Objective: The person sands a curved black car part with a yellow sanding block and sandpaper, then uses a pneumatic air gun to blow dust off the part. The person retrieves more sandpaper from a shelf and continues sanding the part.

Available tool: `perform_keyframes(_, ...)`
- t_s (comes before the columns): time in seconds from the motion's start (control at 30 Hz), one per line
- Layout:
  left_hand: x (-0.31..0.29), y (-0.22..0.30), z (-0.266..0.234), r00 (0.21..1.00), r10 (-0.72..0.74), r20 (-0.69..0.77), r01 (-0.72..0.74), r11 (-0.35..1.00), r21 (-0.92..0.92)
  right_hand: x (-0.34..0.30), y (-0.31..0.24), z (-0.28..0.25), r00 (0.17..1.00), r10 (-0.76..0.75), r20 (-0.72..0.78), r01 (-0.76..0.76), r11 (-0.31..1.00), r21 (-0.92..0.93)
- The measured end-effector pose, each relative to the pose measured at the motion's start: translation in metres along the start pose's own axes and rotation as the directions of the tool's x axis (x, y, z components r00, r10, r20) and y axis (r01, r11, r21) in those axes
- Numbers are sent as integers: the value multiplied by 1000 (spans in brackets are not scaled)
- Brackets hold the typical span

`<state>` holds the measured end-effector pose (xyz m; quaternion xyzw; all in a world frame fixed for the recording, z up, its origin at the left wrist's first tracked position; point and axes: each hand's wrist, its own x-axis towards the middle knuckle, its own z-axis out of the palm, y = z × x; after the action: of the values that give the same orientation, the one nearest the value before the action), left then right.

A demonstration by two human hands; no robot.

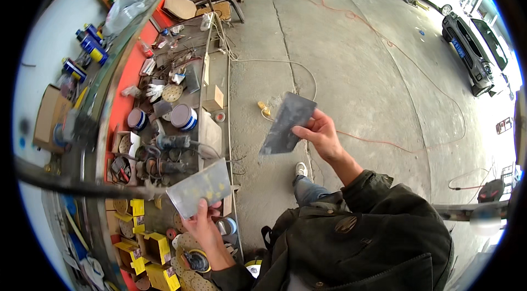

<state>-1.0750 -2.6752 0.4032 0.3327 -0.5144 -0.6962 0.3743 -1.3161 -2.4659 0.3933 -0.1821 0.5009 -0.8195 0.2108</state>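
My left hand [206, 230] grips the lower edge of a thin, light grey rectangular plate [200, 187] with yellowish smears, thumb on its face. The plate is held tilted above the cluttered bench [214, 71]. Out over the concrete floor, my right hand [324, 136] pinches a darker grey rectangular plate [286, 123] by its right side, thumb in front and fingers mostly hidden behind. Pale scuffs mark its surface. The two plates are apart. Under the left wrist on the bench lie perforated sanding discs [192, 277] and a round sander [196, 260].
Lidded tins [184, 117], power tools [164, 167] and yellow boxes [155, 247] crowd the bench at left. Chairs [184, 0] stand beyond it. A red hose [384, 38] and a pale cable [280, 61] cross the floor. A dark car [471, 52] is parked at far right.
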Motion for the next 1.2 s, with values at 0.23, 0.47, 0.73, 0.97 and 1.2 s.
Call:
perform_keyframes(0.23,91,-34,165,988,-67,137,77,995,-66,117,-24,-99,997,-62,-51,52,981,-187)
perform_keyframes(0.47,173,-56,257,980,-63,190,64,998,1,213,-30,-138,993,-111,-36,103,978,-180)
perform_keyframes(0.73,301,-90,328,971,-152,185,163,986,-45,354,-32,-155,820,-463,336,571,683,-456)
perform_keyframes(0.97,420,-115,364,977,-141,159,138,990,32,485,-39,-147,782,-464,416,623,550,-557)
perform_keyframes(1.2,482,-119,367,900,146,410,-375,737,562,564,17,-166,989,52,-135,-117,838,-533)
